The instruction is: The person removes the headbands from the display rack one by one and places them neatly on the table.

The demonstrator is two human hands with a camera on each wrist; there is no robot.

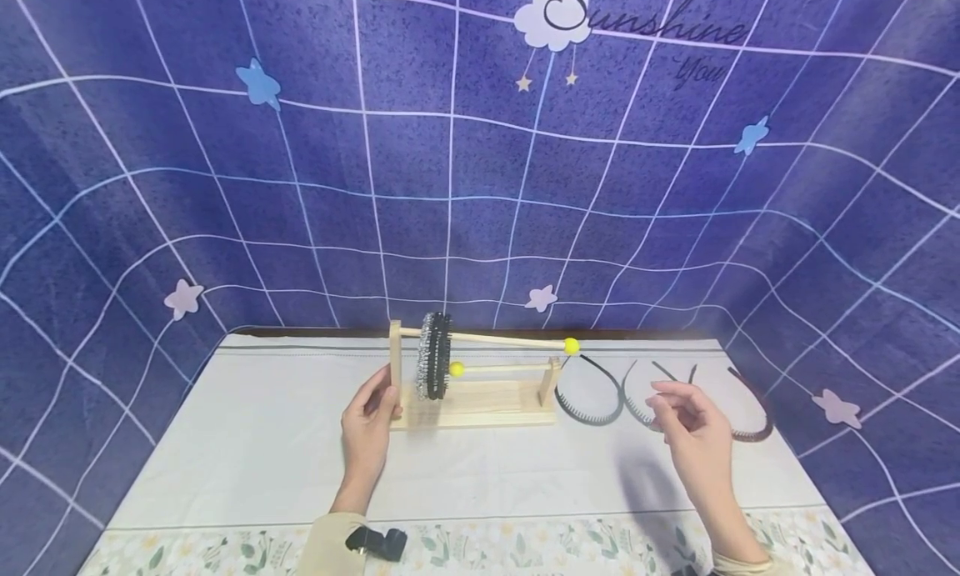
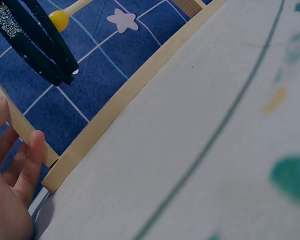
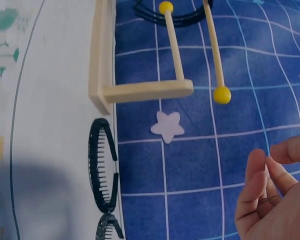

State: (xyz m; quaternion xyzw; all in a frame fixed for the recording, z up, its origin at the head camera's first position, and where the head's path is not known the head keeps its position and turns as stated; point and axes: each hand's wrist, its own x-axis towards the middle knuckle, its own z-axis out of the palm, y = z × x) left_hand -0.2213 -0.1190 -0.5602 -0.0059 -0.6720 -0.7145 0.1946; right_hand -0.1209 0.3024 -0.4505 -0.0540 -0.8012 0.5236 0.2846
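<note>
A wooden headband rack (image 1: 487, 403) with two horizontal rods stands on the table. My left hand (image 1: 366, 434) grips its left upright, thumb on the near side; the left wrist view shows the fingers around that post (image 2: 21, 122). Several black and silvery toothed headbands (image 1: 434, 355) hang together on the upper rod, near its left end. Yellow balls cap the upper rod (image 1: 572, 346) and the lower rod (image 1: 457, 368). My right hand (image 1: 699, 434) hovers above the headbands on the right, fingers loosely bent. Nothing shows between its fingertips (image 3: 260, 155).
Right of the rack lie a black headband (image 1: 588, 419), a dark one (image 1: 637, 411) partly behind my right hand, and a brown one (image 1: 756, 435). Another's tip shows behind the hand. A blue gridded cloth (image 1: 480, 226) rises behind the white table cover (image 1: 247, 443).
</note>
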